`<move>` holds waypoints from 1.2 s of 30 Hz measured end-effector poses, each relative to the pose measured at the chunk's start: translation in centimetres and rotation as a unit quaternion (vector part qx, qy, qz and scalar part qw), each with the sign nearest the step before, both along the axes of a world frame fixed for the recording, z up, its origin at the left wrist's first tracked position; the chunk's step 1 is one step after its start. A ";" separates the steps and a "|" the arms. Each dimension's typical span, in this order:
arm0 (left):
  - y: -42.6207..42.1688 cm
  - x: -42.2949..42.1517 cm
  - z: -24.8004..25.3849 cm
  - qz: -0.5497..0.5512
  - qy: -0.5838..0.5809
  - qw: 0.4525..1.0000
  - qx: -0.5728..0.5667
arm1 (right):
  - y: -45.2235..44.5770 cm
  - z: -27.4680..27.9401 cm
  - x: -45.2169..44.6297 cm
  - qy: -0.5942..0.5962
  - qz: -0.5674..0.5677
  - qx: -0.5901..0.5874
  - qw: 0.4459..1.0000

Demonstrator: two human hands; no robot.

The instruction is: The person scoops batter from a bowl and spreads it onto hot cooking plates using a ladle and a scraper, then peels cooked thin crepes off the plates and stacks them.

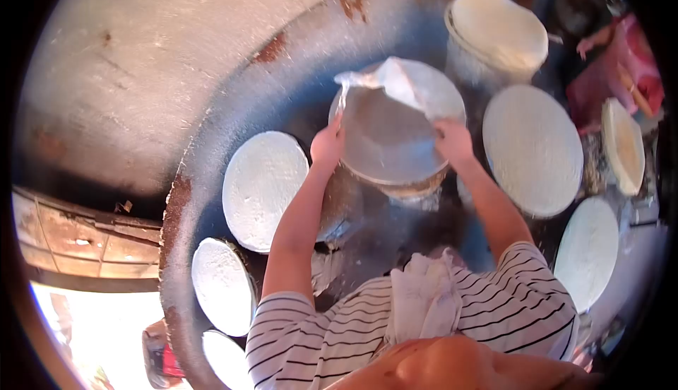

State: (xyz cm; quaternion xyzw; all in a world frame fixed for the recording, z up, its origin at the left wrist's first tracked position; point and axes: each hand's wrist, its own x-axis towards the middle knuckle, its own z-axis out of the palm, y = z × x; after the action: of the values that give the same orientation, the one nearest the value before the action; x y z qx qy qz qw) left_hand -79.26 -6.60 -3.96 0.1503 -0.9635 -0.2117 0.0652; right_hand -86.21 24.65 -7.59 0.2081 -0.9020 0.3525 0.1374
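Note:
A round grey metal plate (pixel 395 136) lies in front of me on top of a stacked support. My left hand (pixel 327 144) is closed at the plate's left edge, with the end of a thin whitish sheet or cloth (pixel 399 83) rising from it. The sheet arches over the far part of the plate. My right hand (pixel 452 139) is closed at the right side, beside the sheet's other end; its fingertips are partly hidden. The plate's near part is bare grey metal.
White-topped round discs stand left (pixel 265 191), lower left (pixel 223 286), right (pixel 533 150) and lower right (pixel 586 252). A tall stack (pixel 498 33) is at the back right. A person in red (pixel 618 72) is at the far right. A large curved metal wall (pixel 233 100) rises at left.

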 end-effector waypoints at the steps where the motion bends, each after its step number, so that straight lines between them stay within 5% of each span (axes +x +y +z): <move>1: -0.1 0.7 0.3 0.010 -0.011 1.000 0.000 | -0.8 0.7 -0.8 -0.022 0.030 0.005 0.999; 4: -0.7 3.7 0.7 0.034 -0.051 0.997 -0.045 | -2.5 1.1 -2.9 -0.041 0.091 0.001 0.995; 7: -0.2 8.0 0.2 0.010 0.036 0.999 -0.021 | -0.6 3.3 -2.5 -0.031 0.174 -0.016 0.984; 9: 1.5 9.4 2.5 0.068 -0.028 0.968 0.240 | 2.1 4.9 -3.4 -0.023 0.218 -0.031 0.975; 11: 3.6 9.7 3.6 0.100 -0.029 0.857 0.504 | 5.1 2.8 -5.9 0.005 0.135 -0.035 0.990; 12: 4.6 9.7 4.0 0.108 0.005 0.772 0.627 | 5.9 2.6 -6.7 -0.011 0.077 -0.001 0.997; 14: 6.0 10.0 4.5 0.094 0.056 0.545 0.831 | 5.1 0.9 -7.7 -0.004 0.145 0.027 0.989; 18: 10.2 11.4 6.3 -0.014 0.128 0.399 0.908 | -0.4 0.8 -10.6 -0.035 0.244 0.024 0.969; 21: 13.7 13.2 10.2 0.059 0.181 0.491 0.850 | 0.2 1.6 -9.3 -0.087 0.323 0.046 0.941; 25: 17.9 13.2 12.2 0.191 0.148 0.790 0.564 | 4.0 3.6 -10.4 -0.096 0.429 -0.027 0.898; 26: 18.6 13.1 11.0 0.212 0.114 0.813 0.529 | 5.0 5.3 -11.2 -0.210 0.387 0.017 0.898; 29: 19.1 10.7 7.3 0.218 0.047 0.865 0.450 | 3.8 1.9 -16.9 -0.143 0.297 -0.083 0.940; 32: 21.0 9.3 4.5 0.220 0.045 0.856 0.466 | 0.1 0.7 -17.1 -0.028 0.380 -0.021 0.924; 36: 22.9 13.4 6.0 0.272 -0.008 0.864 0.423 | 2.6 1.3 -13.6 -0.125 0.464 -0.010 0.877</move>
State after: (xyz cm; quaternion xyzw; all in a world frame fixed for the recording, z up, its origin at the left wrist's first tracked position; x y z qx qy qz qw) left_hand -65.88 16.27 2.07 0.4210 -0.7028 -0.5719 0.0430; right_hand -99.83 27.23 -6.34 0.5554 -0.7082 0.4082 -0.1532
